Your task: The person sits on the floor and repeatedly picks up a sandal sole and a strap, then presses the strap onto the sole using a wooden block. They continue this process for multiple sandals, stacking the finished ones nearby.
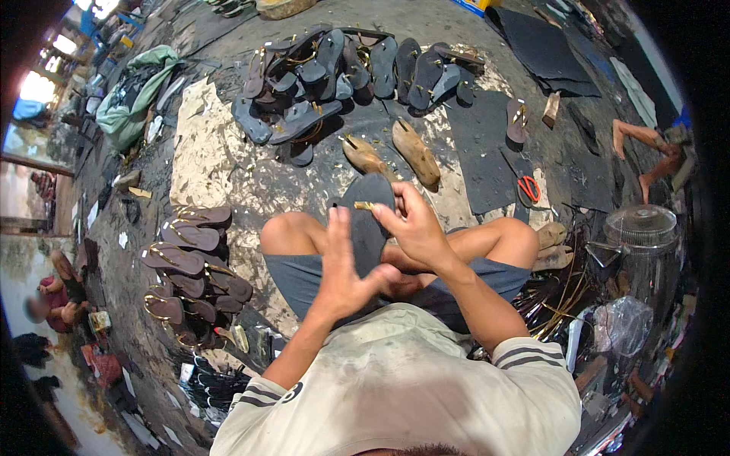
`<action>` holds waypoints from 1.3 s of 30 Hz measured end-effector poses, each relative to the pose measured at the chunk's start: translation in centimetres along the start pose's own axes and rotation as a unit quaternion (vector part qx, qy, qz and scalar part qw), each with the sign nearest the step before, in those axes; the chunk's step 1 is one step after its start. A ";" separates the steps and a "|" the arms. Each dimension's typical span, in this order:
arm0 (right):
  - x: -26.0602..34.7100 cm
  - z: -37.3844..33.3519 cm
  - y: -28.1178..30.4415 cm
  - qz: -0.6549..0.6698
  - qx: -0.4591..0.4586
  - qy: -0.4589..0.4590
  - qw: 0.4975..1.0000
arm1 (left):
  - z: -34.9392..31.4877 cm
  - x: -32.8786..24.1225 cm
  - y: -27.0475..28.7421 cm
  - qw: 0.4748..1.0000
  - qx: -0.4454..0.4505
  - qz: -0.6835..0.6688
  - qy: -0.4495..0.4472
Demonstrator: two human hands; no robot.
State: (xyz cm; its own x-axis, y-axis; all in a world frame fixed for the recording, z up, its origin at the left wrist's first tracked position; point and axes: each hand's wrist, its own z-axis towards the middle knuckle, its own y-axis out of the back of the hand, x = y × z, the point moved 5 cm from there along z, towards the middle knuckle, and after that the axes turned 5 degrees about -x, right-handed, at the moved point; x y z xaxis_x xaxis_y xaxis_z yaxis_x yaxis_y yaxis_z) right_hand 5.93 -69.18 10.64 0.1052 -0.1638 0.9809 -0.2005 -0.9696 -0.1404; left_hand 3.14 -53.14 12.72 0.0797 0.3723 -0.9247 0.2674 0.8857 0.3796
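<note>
A dark sandal sole [366, 242] is held upright in front of my lap, toe end away from me. My right hand [414, 228] grips its right edge, thumb on the near face by a short gold strap piece [364, 205]. My left hand [342, 277], slightly blurred, lies along the sole's left side with fingers stretched and thumb apart. Whether it presses on the sole I cannot tell. Just beyond the sole, two wooden shoe lasts [417, 156] rest on the floor.
Many dark sandals [331, 64] are heaped ahead; brown sandals with gold straps [179, 258] are stacked at left. Red-handled scissors [528, 188] lie on black sheeting [479, 152] at right, near a fan [641, 226]. Other people sit at the far left and right.
</note>
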 end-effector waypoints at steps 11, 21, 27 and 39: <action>-20.6 14.0 5.8 -0.481 -0.079 0.061 0.871 | 3.0 2.7 6.7 0.960 -0.095 -0.239 0.113; 0.3 -1.0 -1.5 0.059 0.064 -0.024 0.996 | 7.2 4.9 11.7 0.972 -0.233 0.014 0.032; 3.7 -4.2 -5.5 -0.021 0.037 0.030 0.999 | 6.1 2.5 9.5 0.952 -0.235 0.157 -0.119; 7.0 -6.8 -7.2 -0.152 -0.024 0.333 0.930 | 11.1 -6.1 14.4 0.803 -0.079 -0.564 -0.177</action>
State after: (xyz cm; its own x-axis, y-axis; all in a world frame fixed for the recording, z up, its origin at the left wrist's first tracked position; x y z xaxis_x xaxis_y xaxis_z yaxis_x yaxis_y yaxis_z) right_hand 1.51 -62.10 19.47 -0.4594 0.2809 0.8426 -0.3052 -0.9409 0.1472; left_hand 17.11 -45.77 23.52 0.1471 -0.7687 -0.6224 0.2376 0.6383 -0.7322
